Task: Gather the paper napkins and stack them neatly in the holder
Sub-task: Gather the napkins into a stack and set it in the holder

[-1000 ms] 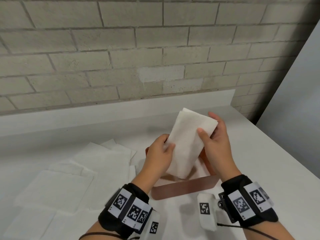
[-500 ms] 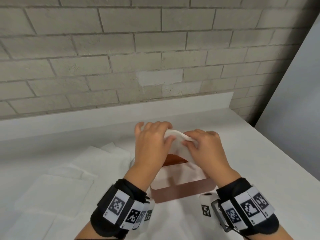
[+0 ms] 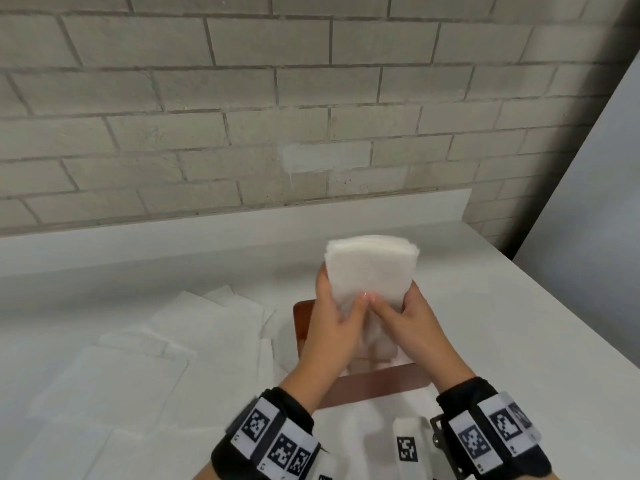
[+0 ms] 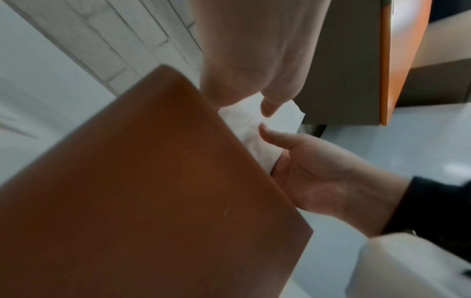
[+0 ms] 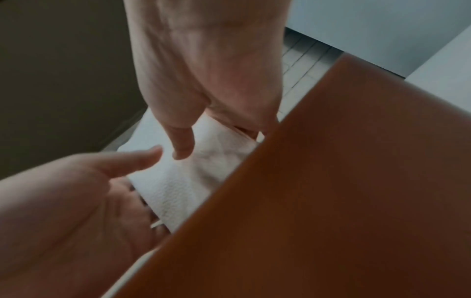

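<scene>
We hold a small stack of white folded paper napkins (image 3: 372, 268) upright between both hands, just above the brown flat-walled napkin holder (image 3: 375, 384) that stands on the white countertop (image 3: 519, 323). Our left hand (image 3: 332, 327) has its fingers curled around the left edge of the stack, with the thumb on the near face; our right hand (image 3: 412, 323) pinches the lower right side in the same way. The two thumbs almost touch each other at the middle of the near face. In the wrist views the lower end of the stack already sits behind the brown wall, so we judge that it is partly between the walls, but how deep we cannot tell.

More loose white napkins (image 3: 145, 358) lie flat and overlapping on the countertop at about 9 o'clock from the holder, near it. Behind, at 12 o'clock, is a pale brick wall (image 3: 242, 98).

We think the stack is very light, soft and easy to bend; the sheets may slide on each other and fan out, as the top edge already shows a little. It seems best to hold it at both side edges, low down, with light pressure, and to guide it straight down. The paper can crumple or tear if we squeeze too much
</scene>
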